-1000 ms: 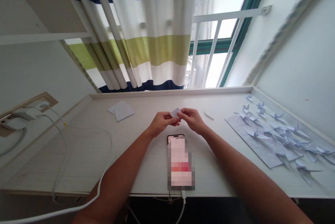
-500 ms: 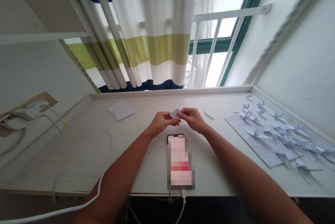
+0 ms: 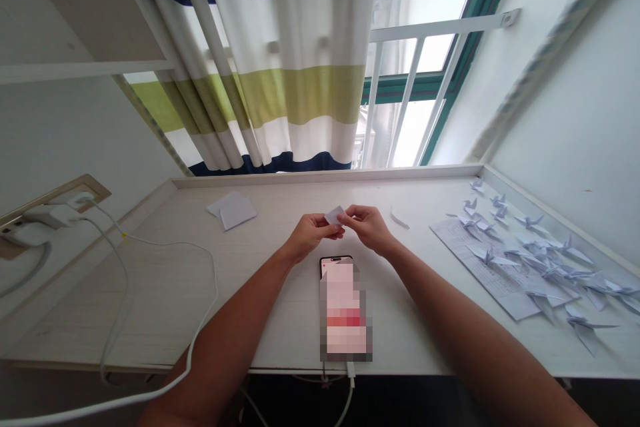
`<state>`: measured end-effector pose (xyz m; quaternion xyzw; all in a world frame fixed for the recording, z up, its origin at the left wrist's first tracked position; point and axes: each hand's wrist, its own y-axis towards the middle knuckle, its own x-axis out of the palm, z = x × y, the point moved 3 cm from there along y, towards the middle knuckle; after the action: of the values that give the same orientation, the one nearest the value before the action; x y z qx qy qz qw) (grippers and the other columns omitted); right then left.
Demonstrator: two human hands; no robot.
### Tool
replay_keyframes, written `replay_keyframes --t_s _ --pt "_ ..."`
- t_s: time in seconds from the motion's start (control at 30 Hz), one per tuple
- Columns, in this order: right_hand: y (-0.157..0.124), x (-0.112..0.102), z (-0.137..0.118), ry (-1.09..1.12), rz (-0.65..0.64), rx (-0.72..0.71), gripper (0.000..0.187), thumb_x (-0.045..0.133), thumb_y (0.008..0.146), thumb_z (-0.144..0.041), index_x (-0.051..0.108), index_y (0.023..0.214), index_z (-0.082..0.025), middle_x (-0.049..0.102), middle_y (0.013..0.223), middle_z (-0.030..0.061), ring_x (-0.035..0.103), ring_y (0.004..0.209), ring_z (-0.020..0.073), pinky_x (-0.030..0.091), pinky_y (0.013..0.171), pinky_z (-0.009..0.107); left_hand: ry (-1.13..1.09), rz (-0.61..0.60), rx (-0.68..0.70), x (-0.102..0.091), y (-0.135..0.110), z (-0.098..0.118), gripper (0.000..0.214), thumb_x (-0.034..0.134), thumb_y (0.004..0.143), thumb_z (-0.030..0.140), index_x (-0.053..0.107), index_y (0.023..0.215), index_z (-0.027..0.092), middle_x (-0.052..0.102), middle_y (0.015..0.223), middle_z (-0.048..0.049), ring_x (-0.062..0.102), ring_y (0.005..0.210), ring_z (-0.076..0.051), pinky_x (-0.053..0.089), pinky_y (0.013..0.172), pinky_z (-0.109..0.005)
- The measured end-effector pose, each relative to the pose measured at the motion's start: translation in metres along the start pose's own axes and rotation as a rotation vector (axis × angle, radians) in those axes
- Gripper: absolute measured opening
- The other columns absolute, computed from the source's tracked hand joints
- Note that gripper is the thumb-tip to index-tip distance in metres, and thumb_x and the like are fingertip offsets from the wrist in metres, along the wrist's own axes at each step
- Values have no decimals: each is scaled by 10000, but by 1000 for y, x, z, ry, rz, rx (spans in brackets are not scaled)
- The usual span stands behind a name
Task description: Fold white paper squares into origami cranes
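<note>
A small folded piece of white paper point(image 3: 334, 215) is held up between my two hands, over the middle of the desk. My left hand point(image 3: 311, 234) pinches its left and lower side. From the right, my right hand point(image 3: 367, 224) grips the other edge between thumb and fingers. The fingertips partly cover the paper, so its exact folds cannot be made out. Just below the hands lies a phone point(image 3: 343, 307) with a lit, blurred-out screen.
Several folded paper cranes point(image 3: 543, 257) stand at the right, some on a written sheet point(image 3: 515, 294). White paper sheets point(image 3: 237, 212) lie at the back left, a thin paper strip point(image 3: 399, 217) right of my hands. A white cable point(image 3: 215, 267) crosses the left side.
</note>
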<state>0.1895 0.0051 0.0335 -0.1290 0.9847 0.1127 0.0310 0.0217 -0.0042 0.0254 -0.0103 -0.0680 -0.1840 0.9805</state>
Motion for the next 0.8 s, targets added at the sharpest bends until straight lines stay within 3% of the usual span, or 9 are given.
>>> replay_keyframes --t_s 0.1,0.17,0.27,0.37,0.5,0.6,0.8 --pt "0 -1 -2 -53 10 -12 317 765 789 -481 687 748 -176 689 718 35 646 680 186 526 667 330 46 2 -17 -1 1 0 288 836 703 323 770 876 102 739 752 -78 650 678 -157 506 720 -319" --pt "-1 -2 -6 -102 -4 -66 266 763 796 -427 731 903 -186 695 798 39 658 752 194 537 707 339 93 15 -16 -4 2 0 247 820 703 316 761 831 113 682 668 -33 575 608 -123 460 650 -288" --pt "-1 -2 -13 -181 -36 -153 352 733 826 -384 735 1143 -233 686 892 39 649 836 195 543 768 356 176 8 12 -8 2 2 259 804 725 381 736 756 133 594 612 9 493 589 -102 395 608 -265" --pt "-1 -3 -14 -191 -7 -160 298 710 844 -398 762 1082 -225 643 803 19 615 749 172 537 742 356 274 -24 19 -8 1 3 372 781 755 485 679 657 141 531 585 21 440 582 -95 354 583 -257" --pt "1 -3 -7 -39 52 -112 300 750 809 -430 719 984 -189 659 780 22 619 696 167 539 686 346 268 -2 70 -6 1 2 381 765 774 521 727 829 145 645 728 -19 538 663 -123 428 630 -263" --pt "2 -3 -3 -55 54 -107 289 750 812 -448 672 907 -186 704 852 54 651 729 181 548 675 345 215 8 78 -4 2 -1 416 767 779 520 743 926 132 725 853 -82 650 763 -175 496 695 -296" --pt "1 -4 -6 -143 -52 -129 333 673 886 -449 710 1125 -220 733 967 81 689 823 214 575 752 393 129 -40 55 -3 1 -1 446 776 782 522 752 961 114 765 878 -125 725 795 -220 535 718 -326"
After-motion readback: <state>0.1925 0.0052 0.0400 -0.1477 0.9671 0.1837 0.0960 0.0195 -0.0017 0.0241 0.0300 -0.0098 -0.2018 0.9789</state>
